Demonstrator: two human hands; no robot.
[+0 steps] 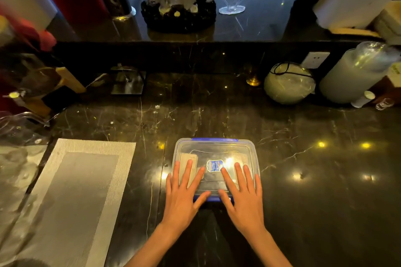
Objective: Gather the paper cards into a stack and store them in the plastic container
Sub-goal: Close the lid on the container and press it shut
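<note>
A clear plastic container (216, 158) with rounded corners is sitting flat on the near middle of a dark marble counter (303, 158). Its clear lid (214, 149) is lying on top, with blue clasps showing at the far and near edges. A small blue and white label (214, 165) is sitting at the centre of the lid. Pale paper cards (191, 159) are showing faintly through the plastic, lying flat inside toward the left end; glare is hiding whatever lies toward the right.
</note>
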